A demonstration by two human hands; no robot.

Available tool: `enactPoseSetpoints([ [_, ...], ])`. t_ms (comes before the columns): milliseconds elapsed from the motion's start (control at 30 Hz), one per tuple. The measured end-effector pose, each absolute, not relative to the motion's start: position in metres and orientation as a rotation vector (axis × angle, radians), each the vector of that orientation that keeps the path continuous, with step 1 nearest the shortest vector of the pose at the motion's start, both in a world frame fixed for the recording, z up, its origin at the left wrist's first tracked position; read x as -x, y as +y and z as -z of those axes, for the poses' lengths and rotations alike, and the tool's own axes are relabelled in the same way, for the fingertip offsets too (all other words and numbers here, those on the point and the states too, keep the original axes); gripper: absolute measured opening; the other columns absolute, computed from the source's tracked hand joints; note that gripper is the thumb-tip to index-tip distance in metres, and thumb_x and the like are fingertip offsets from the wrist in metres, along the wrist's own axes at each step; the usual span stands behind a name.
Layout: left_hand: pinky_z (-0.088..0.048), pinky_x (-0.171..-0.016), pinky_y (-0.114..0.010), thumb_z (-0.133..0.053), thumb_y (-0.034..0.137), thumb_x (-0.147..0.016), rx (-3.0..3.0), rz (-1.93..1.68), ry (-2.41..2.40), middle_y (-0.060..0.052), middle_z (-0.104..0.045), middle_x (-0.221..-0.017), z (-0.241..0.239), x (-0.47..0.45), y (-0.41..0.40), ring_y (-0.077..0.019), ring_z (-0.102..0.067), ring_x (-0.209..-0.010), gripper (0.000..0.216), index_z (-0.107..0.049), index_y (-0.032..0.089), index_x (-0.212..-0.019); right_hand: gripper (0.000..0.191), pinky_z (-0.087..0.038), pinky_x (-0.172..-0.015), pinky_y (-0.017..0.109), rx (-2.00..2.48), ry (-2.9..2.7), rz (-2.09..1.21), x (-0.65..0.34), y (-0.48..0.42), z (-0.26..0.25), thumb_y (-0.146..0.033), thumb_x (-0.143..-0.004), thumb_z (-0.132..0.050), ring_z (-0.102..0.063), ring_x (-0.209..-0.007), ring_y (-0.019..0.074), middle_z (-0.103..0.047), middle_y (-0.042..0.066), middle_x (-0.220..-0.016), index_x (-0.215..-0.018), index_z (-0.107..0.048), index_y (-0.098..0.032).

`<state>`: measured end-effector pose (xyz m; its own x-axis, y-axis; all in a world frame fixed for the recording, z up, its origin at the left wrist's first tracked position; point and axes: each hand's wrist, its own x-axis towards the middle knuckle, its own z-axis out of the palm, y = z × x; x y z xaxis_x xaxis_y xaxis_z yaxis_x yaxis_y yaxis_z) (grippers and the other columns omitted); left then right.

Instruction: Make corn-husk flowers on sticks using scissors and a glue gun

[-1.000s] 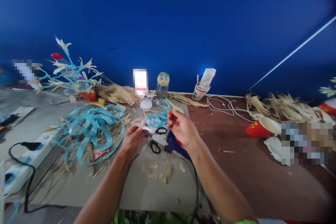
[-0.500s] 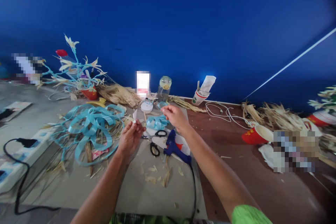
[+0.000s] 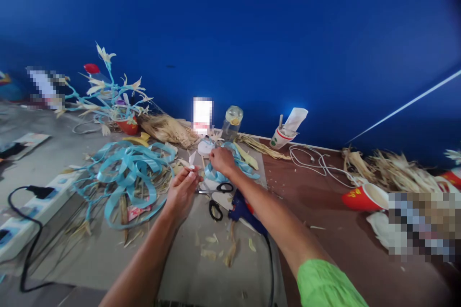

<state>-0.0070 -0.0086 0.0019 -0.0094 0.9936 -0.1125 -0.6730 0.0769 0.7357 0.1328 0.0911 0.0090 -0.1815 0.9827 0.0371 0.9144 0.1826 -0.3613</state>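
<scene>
My left hand [image 3: 183,189] is closed, pinching a small pale, petal-like piece [image 3: 192,158] that points upward from the fingertips. To its right, my right hand [image 3: 222,160] has its fingers closed on a light blue ribbon [image 3: 214,173]; the exact grip is hidden behind the hand. Loops of that ribbon spread behind and to the right of the knuckles. Below the hands lie black-handled scissors [image 3: 216,210] and a dark blue glue gun [image 3: 248,216], partly covered by my right forearm. A white round roll [image 3: 206,147] stands just beyond both hands.
A larger heap of blue ribbon [image 3: 129,172] lies left, near a white power strip [image 3: 43,211]. Behind it stands a blue-branched flower arrangement [image 3: 111,88]. A glass jar [image 3: 232,124], a white cup [image 3: 281,137], a white cable [image 3: 317,165] and a red cup [image 3: 363,197] line the back and right.
My right hand has moved left and slightly down, closer to my left hand. The nearby blue ribbon has spread into wider loops toward the right. My left hand still holds the pale piece.
</scene>
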Motion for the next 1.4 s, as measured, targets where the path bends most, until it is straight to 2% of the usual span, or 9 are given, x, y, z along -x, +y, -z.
enactPoseSetpoints([
  [167, -0.047, -0.065, -0.022, -0.077, 0.022, -0.062, -0.473, -1.452, 0.769, 0.003, -0.059, -0.071, -0.002, 0.006, -0.006, -0.0046, -0.050, -0.055, 0.021, -0.064, 0.014, -0.076, 0.022, -0.034, -0.078, 0.032, 1.524, -2.258, -0.072, -0.147, 0.070, -0.023, -0.024, -0.088, -0.045, -0.053, -0.087, 0.0202, -0.064, 0.008, -0.087, -0.084, -0.067, -0.018],
  [333, -0.048, -0.060, -0.022, -0.080, 0.028, -0.060, -0.406, -1.381, 0.816, 0.006, -0.049, -0.057, -0.004, 0.005, -0.004, -0.0030, -0.043, -0.046, 0.028, -0.064, 0.013, -0.077, 0.019, -0.031, -0.079, 0.034, 1.006, -2.378, 0.286, -0.167, 0.029, -0.034, -0.018, -0.088, -0.046, -0.046, -0.080, 0.0184, -0.060, 0.005, -0.081, -0.084, -0.065, -0.019],
  [500, -0.047, -0.058, -0.022, -0.077, 0.042, -0.062, -0.488, -1.304, 0.823, 0.009, -0.040, -0.049, -0.001, 0.003, -0.007, -0.0039, -0.043, -0.045, 0.037, -0.065, 0.013, -0.082, 0.015, -0.033, -0.081, 0.035, 0.774, -2.406, 0.405, -0.174, 0.008, -0.034, -0.015, -0.087, -0.048, -0.045, -0.082, 0.0178, -0.061, 0.005, -0.087, -0.091, -0.063, -0.019],
  [733, -0.039, -0.049, -0.019, -0.082, 0.029, -0.050, -0.635, -1.299, 0.950, 0.003, -0.056, -0.055, 0.002, -0.003, -0.010, -0.0061, -0.048, -0.047, 0.029, -0.062, 0.013, -0.065, 0.018, -0.035, -0.083, 0.035, 0.724, -2.431, 0.417, -0.180, 0.004, -0.040, -0.014, -0.087, -0.047, -0.048, -0.085, 0.0182, -0.062, 0.005, -0.087, -0.093, -0.063, -0.020],
  [867, -0.036, -0.049, -0.019, -0.080, 0.030, -0.054, -0.689, -1.425, 1.007, 0.003, -0.055, -0.054, 0.005, -0.003, -0.008, -0.0062, -0.046, -0.049, 0.025, -0.061, 0.014, -0.060, 0.018, -0.039, -0.082, 0.036, 0.947, -2.195, 0.098, -0.176, -0.005, -0.040, -0.018, -0.087, -0.047, -0.053, -0.086, 0.0187, -0.062, 0.008, -0.091, -0.096, -0.062, -0.020],
  [967, -0.036, -0.051, -0.019, -0.076, 0.033, -0.059, -0.728, -1.506, 1.047, 0.004, -0.053, -0.054, 0.007, -0.001, -0.007, -0.0067, -0.045, -0.051, 0.025, -0.060, 0.015, -0.060, 0.020, -0.044, -0.072, 0.031, 1.231, -1.782, -0.474, -0.163, -0.013, -0.039, -0.032, -0.086, -0.050, -0.055, -0.077, 0.0170, -0.061, 0.007, -0.087, -0.093, -0.061, -0.017],
  [1100, -0.039, -0.055, -0.021, -0.076, 0.034, -0.059, -0.775, -1.511, 1.008, 0.003, -0.055, -0.057, 0.007, 0.000, -0.008, -0.0076, -0.047, -0.054, 0.025, -0.060, 0.015, -0.061, 0.031, -0.043, -0.060, 0.027, 1.302, -1.469, -1.143, -0.138, -0.017, -0.033, -0.046, -0.073, -0.060, -0.052, -0.065, 0.0141, -0.058, 0.001, -0.072, -0.083, -0.059, -0.017],
  [1267, -0.040, -0.057, -0.020, -0.077, 0.032, -0.059, -0.803, -1.457, 0.979, 0.002, -0.056, -0.058, 0.006, -0.002, -0.012, -0.0084, -0.049, -0.057, 0.023, -0.063, 0.015, -0.064, 0.021, -0.035, -0.053, 0.024, 1.295, -1.275, -1.228, -0.125, -0.014, -0.022, -0.036, -0.072, -0.057, -0.041, -0.054, 0.0104, -0.047, -0.004, -0.056, -0.061, -0.051, -0.018],
  [1400, -0.039, -0.054, -0.019, -0.077, 0.032, -0.060, -0.845, -1.413, 0.971, 0.002, -0.056, -0.057, 0.004, -0.004, -0.014, -0.0080, -0.048, -0.054, 0.021, -0.066, 0.015, -0.066, 0.021, -0.034, -0.052, 0.023, 1.311, -1.338, -1.118, -0.133, -0.016, -0.023, -0.035, -0.074, -0.055, -0.040, -0.054, 0.0106, -0.047, -0.004, -0.055, -0.061, -0.052, -0.018],
])
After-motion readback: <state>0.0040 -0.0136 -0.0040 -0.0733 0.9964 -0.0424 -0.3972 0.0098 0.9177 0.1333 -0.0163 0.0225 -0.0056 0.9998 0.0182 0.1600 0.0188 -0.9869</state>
